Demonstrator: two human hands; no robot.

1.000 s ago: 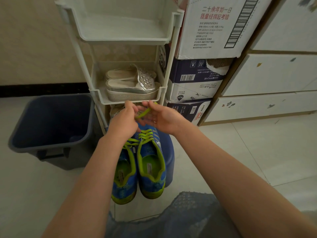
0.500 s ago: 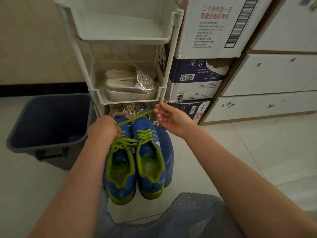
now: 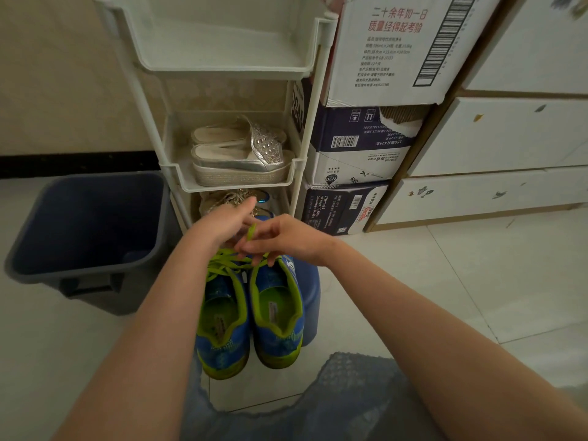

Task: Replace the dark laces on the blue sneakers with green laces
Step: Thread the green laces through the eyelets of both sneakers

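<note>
Head: rack (image 3: 222,71) behind sneakers (image 3: 275,313), bin (image 3: 95,283) beside.

The white rack (image 3: 235,186) stands just behind the sneakers (image 3: 276,332), with the grey bin (image 3: 95,291) close on the left. Bare floor (image 3: 413,297) lies open to the right.

Stool (image 3: 311,297): is standing below the grip on the lace (image 3: 251,231), carrying both sneakers (image 3: 276,316) side by side.
Floor (image 3: 413,281): is bearing the stool, a bin (image 3: 89,294) left of the grip, a rack (image 3: 313,122) beyond it, boxes (image 3: 359,148) to the right.

Two blue sneakers (image 3: 276,310), two sandals (image 3: 241,160), one bin (image 3: 92,278)
</note>
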